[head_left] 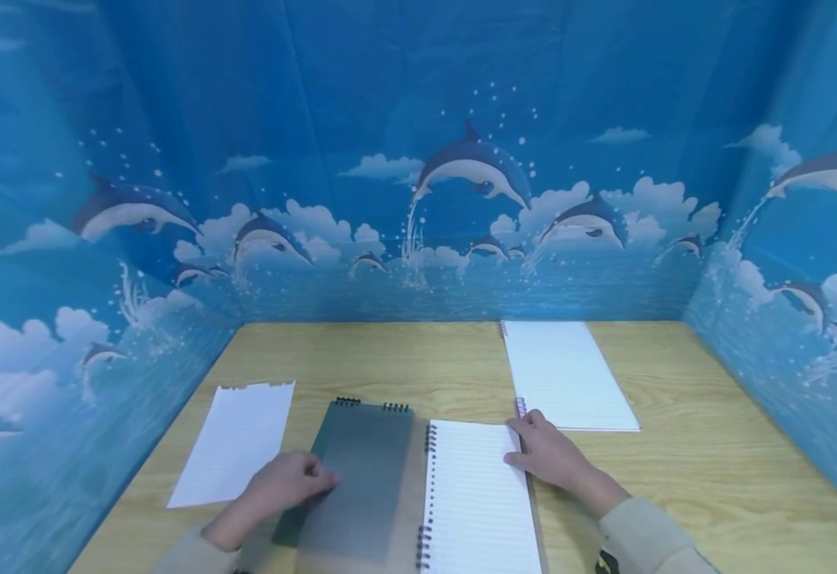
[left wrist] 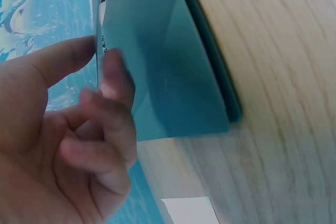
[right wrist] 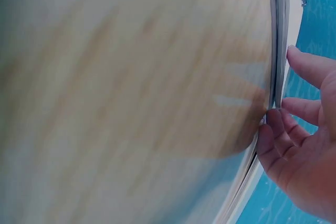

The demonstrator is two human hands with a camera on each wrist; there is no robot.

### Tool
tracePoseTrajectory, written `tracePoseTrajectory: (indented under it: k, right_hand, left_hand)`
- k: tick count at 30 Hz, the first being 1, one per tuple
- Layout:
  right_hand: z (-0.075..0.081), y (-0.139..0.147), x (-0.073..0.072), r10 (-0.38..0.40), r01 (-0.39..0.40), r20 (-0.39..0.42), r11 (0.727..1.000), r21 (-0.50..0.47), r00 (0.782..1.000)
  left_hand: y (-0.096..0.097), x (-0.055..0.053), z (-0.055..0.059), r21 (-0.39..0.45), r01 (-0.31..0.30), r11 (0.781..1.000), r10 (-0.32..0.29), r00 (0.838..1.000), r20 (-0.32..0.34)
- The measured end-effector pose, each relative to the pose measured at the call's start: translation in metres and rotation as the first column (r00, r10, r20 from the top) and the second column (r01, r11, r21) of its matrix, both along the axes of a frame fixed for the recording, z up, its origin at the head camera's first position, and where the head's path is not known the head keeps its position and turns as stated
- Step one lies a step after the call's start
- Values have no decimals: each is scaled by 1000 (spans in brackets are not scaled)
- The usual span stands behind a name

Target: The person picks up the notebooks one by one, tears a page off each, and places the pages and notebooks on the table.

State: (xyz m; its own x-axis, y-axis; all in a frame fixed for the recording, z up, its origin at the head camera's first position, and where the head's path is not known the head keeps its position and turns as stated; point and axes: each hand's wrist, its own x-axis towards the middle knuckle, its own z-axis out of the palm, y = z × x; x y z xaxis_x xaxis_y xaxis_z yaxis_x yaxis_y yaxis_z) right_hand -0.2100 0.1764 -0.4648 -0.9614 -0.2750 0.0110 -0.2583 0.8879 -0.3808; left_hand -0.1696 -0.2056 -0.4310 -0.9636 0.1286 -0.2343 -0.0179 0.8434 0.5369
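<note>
The open notebook (head_left: 481, 494), cut off below, is held at its right edge by right fingers (head_left: 519, 461), bare tabletop (head_left: 734, 454) beyond; the green notebook (head_left: 289, 528) is veiled by a translucent cover (head_left: 370, 486) pinched by left fingers (head_left: 326, 480).

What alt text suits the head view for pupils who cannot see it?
A left hand pinches the see-through cover of an open notebook, above a green pad; a right hand holds the notebook's right edge. A torn sheet lies left, a second notebook back right; behind, a dolphin backdrop.

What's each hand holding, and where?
Left hand pinches the translucent cover by its left edge; right hand holds the open notebook by its right edge.
</note>
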Motion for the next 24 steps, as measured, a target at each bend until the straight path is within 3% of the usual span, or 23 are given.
tracePoseTrajectory:
  k: [3, 7, 10, 14, 19, 24]
  right_hand:
    - [0, -1, 0, 2, -2, -9, 1000, 13, 1000]
    - [1, -3, 0, -3, 3, -10, 999, 35, 1000]
    - [1, -4, 0, -9, 10, -15, 998, 58, 1000]
    - [1, -7, 1, -8, 13, -53, 996, 90, 999]
    - [2, -10, 1, -13, 19, -97, 998, 60, 995]
    - [4, -13, -1, -32, 34, -78, 999, 24, 996]
  left_hand:
    - [2, 0, -2, -115, -11, 993, 8, 1000, -21]
    - [6, -1, -4, -285, 1, 958, -14, 999, -42]
    - [8, -1, -4, -350, 18, 937, -33, 999, -37]
    - [8, -2, -5, -379, 36, 925, -54, 998, -36]
    - [10, -4, -5, -378, 59, 924, -77, 997, -32]
    - [11, -5, -3, -367, 67, 928, -78, 997, -16]
